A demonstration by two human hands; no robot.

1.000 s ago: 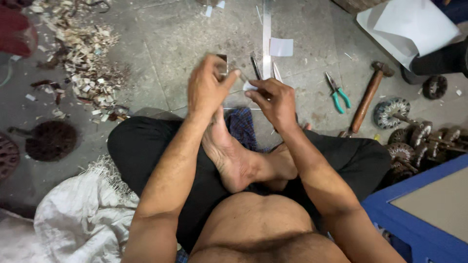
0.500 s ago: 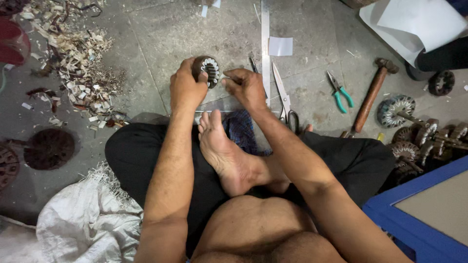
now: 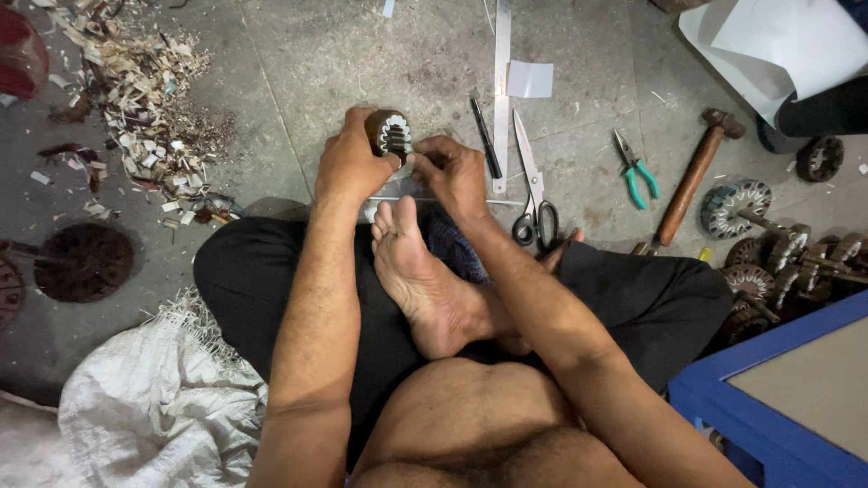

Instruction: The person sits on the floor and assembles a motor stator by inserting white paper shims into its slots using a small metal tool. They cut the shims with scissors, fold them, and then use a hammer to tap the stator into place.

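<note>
I sit cross-legged on a concrete floor with one bare foot (image 3: 423,280) turned up in my lap. My left hand (image 3: 348,164) grips a small round slotted motor core (image 3: 390,134), dark with pale slot liners, just above my toes. My right hand (image 3: 455,172) is right beside it, fingertips pinched at the core's right edge on something thin and pale; what it pinches is too small to tell. A thin metal rod (image 3: 470,200) lies across the floor under both hands.
Scissors (image 3: 533,194), a black pen (image 3: 485,137), a long metal ruler (image 3: 502,81), green-handled pliers (image 3: 636,169) and a wooden-handled hammer (image 3: 689,181) lie to the right. Several wound rotors (image 3: 778,248) sit at far right by a blue box (image 3: 768,398). Scrap pile (image 3: 145,99) upper left; white sack (image 3: 154,407) lower left.
A second ago both hands held a small flat piece between them. Since then the round core came into my left hand, and both hands have settled lower, close to my toes.
</note>
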